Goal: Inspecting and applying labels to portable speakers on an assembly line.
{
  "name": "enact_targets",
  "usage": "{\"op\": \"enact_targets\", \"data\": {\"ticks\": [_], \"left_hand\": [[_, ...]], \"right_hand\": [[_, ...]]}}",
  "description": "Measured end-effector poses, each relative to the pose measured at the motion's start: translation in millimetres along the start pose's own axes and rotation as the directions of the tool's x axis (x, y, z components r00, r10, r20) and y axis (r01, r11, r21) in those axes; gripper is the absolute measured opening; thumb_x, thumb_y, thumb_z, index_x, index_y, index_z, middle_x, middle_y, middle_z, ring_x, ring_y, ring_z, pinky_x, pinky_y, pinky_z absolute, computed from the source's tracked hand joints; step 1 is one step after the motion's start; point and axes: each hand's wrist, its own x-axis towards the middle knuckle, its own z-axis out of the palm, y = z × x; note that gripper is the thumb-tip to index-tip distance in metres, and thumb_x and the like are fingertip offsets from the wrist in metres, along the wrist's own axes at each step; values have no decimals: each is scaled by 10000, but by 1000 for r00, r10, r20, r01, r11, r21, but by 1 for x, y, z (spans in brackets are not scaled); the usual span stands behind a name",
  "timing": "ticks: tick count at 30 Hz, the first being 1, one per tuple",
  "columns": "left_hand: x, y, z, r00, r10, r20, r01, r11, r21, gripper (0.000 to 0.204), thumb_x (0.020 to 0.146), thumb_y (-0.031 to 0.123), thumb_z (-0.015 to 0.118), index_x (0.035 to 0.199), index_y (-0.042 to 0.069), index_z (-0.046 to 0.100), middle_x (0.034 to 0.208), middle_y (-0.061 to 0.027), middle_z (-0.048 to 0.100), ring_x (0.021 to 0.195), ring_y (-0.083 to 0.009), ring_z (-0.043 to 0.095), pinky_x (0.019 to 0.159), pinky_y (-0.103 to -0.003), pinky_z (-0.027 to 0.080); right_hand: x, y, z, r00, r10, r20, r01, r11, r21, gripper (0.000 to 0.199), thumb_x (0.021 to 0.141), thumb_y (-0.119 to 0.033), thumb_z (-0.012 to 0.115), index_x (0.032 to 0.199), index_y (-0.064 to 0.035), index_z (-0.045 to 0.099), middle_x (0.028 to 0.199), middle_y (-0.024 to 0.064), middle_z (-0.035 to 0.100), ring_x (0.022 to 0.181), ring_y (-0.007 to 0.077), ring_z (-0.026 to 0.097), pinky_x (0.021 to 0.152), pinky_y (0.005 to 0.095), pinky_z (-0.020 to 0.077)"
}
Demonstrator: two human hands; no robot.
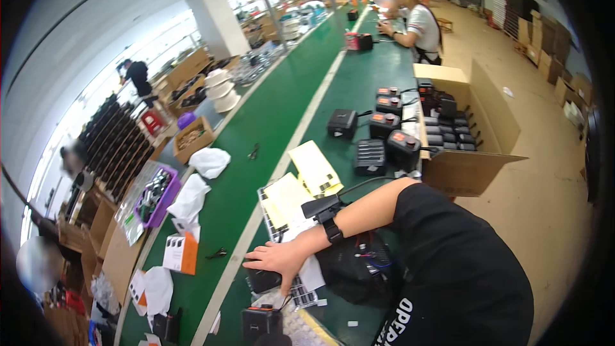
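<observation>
My right hand [282, 260] reaches in from the right, palm down, across the green bench. Its fingers spread over the far edge of a small black box-shaped device [264, 280], with the thumb along the right side. A black band with a small dark unit [325, 213] sits on that wrist. Nearer to me stands another black device [261, 323] with orange trim. Beneath and beside the hand lie sheets with dark printed blocks [304, 295] and yellow sheets [314, 166]. A dark bag-like item with thin coloured wires [359, 263] lies under my forearm. My left hand is out of view.
Several black devices [385, 125] stand at the right bench edge, next to an open carton [474, 170] of black parts. On the left are an orange-white box [180, 254], white bags [210, 162] and a purple bin [157, 197]. A co-worker [419, 29] sits farther along.
</observation>
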Motion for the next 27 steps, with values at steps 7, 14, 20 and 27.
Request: {"op": "enact_targets", "data": {"ticks": [7,14,20,27], "left_hand": [[-2,16,6,997,67,-28,-69,995,-69,836,650,419,789,1219,-51,397,1110,-181,472,970,-286,494,825,-404,449],[-1,31,25,986,62,156,-57,998,-36,758,676,435,763,1165,-40,430,1046,-183,502,918,-289,527,768,-398,481],[-10,45,29,973,76,219,-78,997,1,780,670,444,765,1164,-52,421,1040,-187,504,918,-296,529,779,-387,479],[-13,49,37,972,83,219,-82,997,-14,786,657,446,774,1155,-56,429,1047,-192,511,931,-297,533,786,-383,477]], "right_hand": [[-120,98,-64,505,732,-458,-765,625,155,390,704,-288,673,895,50,634,948,211,599,909,336,578,803,428,460],[-165,134,-22,468,507,-724,-766,641,-47,429,795,-290,600,1048,55,569,1213,186,468,1168,323,407,959,430,354],[-168,139,-24,477,478,-738,-684,729,30,296,716,-226,677,908,-2,651,1070,126,522,1046,305,448,898,415,370],[-161,126,-28,303,541,-785,-670,707,228,292,700,-129,689,955,-1,627,857,150,537,888,321,499,799,382,416]]}}
